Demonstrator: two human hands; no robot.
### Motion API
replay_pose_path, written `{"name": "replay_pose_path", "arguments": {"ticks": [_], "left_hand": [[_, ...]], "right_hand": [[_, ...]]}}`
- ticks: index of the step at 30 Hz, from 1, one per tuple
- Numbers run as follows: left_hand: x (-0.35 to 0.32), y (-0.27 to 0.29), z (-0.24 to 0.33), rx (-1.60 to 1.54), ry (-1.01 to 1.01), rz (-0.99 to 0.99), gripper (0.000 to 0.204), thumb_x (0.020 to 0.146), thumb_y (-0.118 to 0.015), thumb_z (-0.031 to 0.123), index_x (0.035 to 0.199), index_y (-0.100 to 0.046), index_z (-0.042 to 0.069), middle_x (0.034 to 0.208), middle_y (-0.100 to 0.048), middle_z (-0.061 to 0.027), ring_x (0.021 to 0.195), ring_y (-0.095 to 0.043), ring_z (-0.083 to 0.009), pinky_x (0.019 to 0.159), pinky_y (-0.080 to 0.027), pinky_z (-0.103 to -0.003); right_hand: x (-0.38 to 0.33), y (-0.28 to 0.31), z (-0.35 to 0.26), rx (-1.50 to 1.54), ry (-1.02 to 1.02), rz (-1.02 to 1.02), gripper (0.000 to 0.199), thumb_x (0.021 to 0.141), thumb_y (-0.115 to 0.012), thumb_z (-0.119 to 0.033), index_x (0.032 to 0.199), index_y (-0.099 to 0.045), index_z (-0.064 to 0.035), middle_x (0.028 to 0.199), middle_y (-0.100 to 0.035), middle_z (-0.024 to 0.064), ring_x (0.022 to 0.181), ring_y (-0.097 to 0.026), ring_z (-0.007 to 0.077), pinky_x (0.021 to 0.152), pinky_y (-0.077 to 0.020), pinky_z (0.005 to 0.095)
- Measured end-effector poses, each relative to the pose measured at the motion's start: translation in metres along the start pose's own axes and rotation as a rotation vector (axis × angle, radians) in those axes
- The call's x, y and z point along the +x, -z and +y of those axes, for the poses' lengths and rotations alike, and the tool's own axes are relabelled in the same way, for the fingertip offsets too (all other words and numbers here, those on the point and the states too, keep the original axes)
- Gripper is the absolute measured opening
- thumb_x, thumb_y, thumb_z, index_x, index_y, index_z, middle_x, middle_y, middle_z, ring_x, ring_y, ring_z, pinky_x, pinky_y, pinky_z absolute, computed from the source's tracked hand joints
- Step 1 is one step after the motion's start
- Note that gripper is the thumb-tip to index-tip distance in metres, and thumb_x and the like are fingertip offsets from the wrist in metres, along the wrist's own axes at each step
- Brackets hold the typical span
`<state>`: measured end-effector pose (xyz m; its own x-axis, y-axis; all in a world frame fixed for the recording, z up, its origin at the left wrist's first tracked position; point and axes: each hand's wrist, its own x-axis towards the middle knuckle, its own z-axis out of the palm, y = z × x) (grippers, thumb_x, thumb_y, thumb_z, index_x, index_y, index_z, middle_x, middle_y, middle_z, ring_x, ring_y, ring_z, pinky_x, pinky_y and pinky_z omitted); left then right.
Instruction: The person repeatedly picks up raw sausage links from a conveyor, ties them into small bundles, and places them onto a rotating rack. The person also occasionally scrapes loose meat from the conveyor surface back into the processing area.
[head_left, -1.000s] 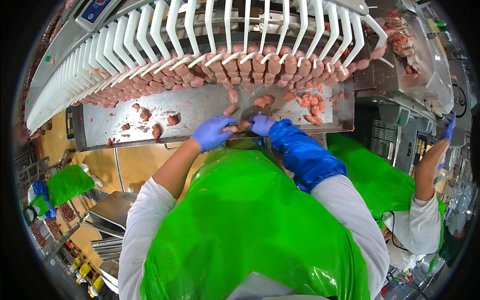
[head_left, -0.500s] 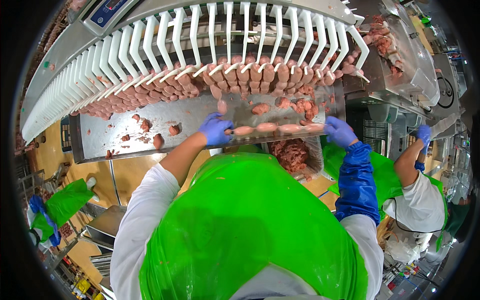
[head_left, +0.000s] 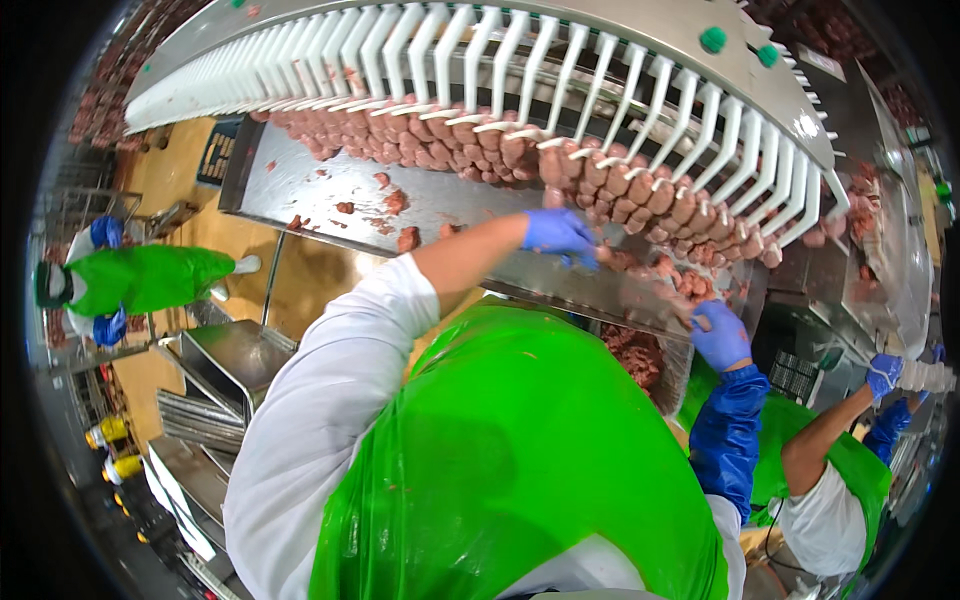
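In front of the hanging rack, my left hand point(head_left: 560, 235), in a purple-blue glove, reaches over the metal tray point(head_left: 330, 207); its fingers are smeared by motion. My right hand point(head_left: 722, 337), gloved alike below a blue sleeve cover, is closed at the tray's near edge. A blurred string of pink sausages point(head_left: 655, 288) runs between the two hands, its near end at my right fingers. How the left fingers meet it is unclear. Rows of linked sausages point(head_left: 600, 190) hang from the white hooks point(head_left: 560, 85) just beyond.
Scraps of meat point(head_left: 395, 200) lie in the tray. Below its near edge stands a clear-lined container of ground meat point(head_left: 632, 355). A co-worker in a green apron point(head_left: 830, 460) works close on the right, another person point(head_left: 150, 278) stands far left. Metal bins point(head_left: 240, 365) sit lower left.
The view has turned, so rack and tray shift and tilt. My hands have come closer together; the sausage string, stretched straight between them before, is now blurred and slanting down toward my right hand.
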<state>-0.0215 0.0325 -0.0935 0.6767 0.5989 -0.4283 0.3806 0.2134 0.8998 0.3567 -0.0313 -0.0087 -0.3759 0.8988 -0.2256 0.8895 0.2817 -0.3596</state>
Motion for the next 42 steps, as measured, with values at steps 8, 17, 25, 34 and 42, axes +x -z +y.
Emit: {"name": "replay_pose_path", "arguments": {"ticks": [8,17,25,34,42], "left_hand": [[-0.027,-0.016,0.045,-0.13,-0.02,-0.022,0.035,0.086,-0.073,0.035,0.108,-0.073,0.007,0.087,-0.071,-0.0032,0.071,-0.062,-0.01,0.059,-0.051,-0.027],[-0.044,0.006,0.04,0.388,0.256,-0.22,0.03,0.093,-0.057,0.021,0.112,-0.069,0.003,0.093,-0.069,-0.0039,0.078,-0.064,-0.0138,0.068,-0.053,-0.027],[-0.058,0.013,0.036,0.116,0.089,0.109,0.035,0.088,-0.059,0.025,0.11,-0.066,-0.002,0.102,-0.069,-0.0116,0.102,-0.063,-0.0232,0.094,-0.047,-0.034],[-0.115,0.032,-0.005,-0.605,-0.543,0.177,0.041,0.079,-0.061,0.013,0.117,-0.065,-0.003,0.11,-0.068,-0.012,0.102,-0.062,-0.0201,0.091,-0.048,-0.033],[-0.108,0.031,-0.074,-0.573,-0.506,0.672,0.049,0.087,-0.068,0.014,0.133,-0.053,0.002,0.124,-0.059,-0.0076,0.115,-0.056,-0.0178,0.099,-0.045,-0.032]], "right_hand": [[0.088,-0.017,-0.139,0.501,0.465,0.226,0.056,0.085,-0.07,-0.015,0.136,-0.048,-0.0086,0.125,-0.055,0.0149,0.111,-0.059,0.0325,0.092,-0.0502,0.0389],[0.095,-0.066,-0.125,1.189,0.132,-0.261,0.049,0.092,-0.056,-0.003,0.139,-0.043,-0.0043,0.111,-0.06,0.0091,0.089,-0.059,0.0122,0.079,-0.0509,0.027],[0.089,-0.037,-0.156,1.151,0.13,-0.192,0.049,0.089,-0.052,-0.002,0.138,-0.045,-0.0067,0.098,-0.06,0.0046,0.075,-0.055,0.0074,0.07,-0.0494,0.0245],[0.096,-0.035,-0.16,1.016,0.266,-0.431,0.052,0.093,-0.058,-0.006,0.142,-0.041,-0.0019,0.125,-0.054,0.0097,0.105,-0.057,0.0138,0.091,-0.0488,0.0311],[0.167,-0.006,-0.276,0.835,0.504,-0.19,0.031,0.094,-0.049,-0.006,0.124,-0.058,-0.0023,0.108,-0.066,0.0102,0.096,-0.064,0.017,0.088,-0.0511,0.0322]]}}
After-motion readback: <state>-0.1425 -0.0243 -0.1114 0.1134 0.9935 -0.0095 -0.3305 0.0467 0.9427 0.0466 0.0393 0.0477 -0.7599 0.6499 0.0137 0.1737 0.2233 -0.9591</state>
